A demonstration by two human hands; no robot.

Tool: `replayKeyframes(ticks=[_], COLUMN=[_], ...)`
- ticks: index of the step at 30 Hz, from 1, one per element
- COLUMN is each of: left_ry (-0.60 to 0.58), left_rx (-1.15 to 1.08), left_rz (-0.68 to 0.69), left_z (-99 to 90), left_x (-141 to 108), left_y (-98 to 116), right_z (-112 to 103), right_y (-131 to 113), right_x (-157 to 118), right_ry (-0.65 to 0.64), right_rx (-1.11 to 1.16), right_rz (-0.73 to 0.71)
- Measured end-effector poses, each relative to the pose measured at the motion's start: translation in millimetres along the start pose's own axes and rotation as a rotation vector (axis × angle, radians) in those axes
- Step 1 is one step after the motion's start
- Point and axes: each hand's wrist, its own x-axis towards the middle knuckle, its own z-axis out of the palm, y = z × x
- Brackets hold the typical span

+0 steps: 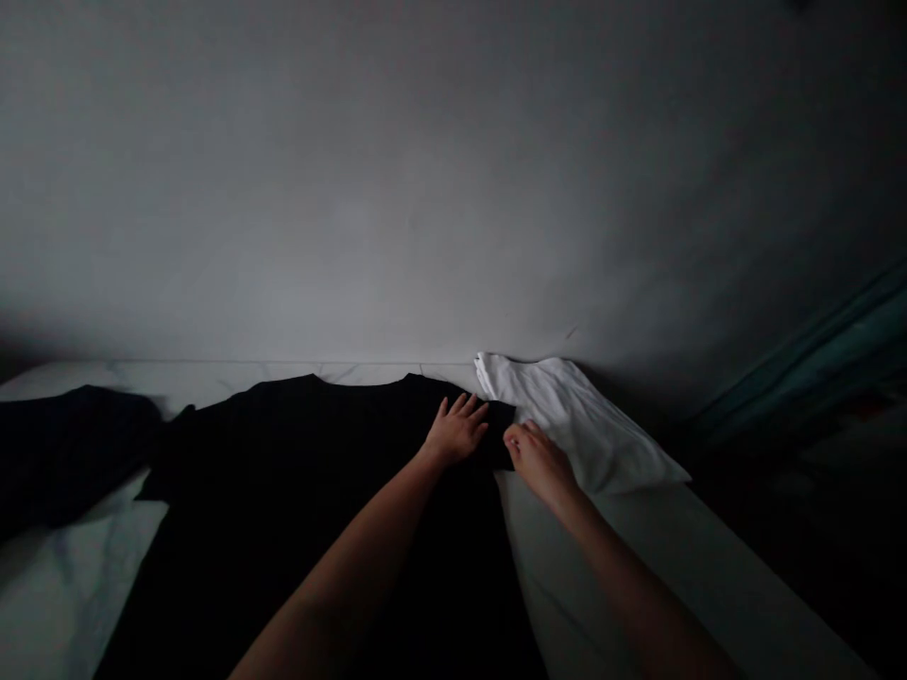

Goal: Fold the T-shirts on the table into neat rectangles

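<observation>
A black T-shirt [312, 472] lies spread out, its neckline toward the wall and its sleeves out to both sides. Fingers spread, my left hand [457, 432] rests flat on the shirt near its right shoulder. My right hand [539, 458] is closed in a pinch at the end of the right sleeve, gripping the hem. The shirt's lower part runs out of the bottom of the view, partly behind my left forearm.
A white folded cloth [588, 425] lies beyond my right hand, close to the wall [397, 208]. Another dark garment [63, 453] is at the left, beside the left sleeve. The marble-patterned table [573, 576] ends in a slanting edge at the right.
</observation>
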Motion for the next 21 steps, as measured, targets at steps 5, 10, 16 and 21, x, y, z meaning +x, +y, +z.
replayKeyframes(ticks=[5,10,16,21], left_ry=[0.163,0.085,0.08,0.07], left_rx=[0.051,0.084,0.048,0.01], left_rz=[-0.47,-0.513,-0.543,-0.53], left_z=[-9.6,-3.2,0.7,-7.0], left_x=[-2,-8,-5,-10], left_y=[-13,-22,-23,-17], right_z=[23,60,86,90], right_y=[-34,-66,-53,-46], right_x=[68,124,139,130], right_ry=[-0.025,-0.272,-0.166,-0.154], right_rx=[0.327,0.393,0.152,-0.084], right_rz=[-0.297,-0.326,-0.34,-0.331])
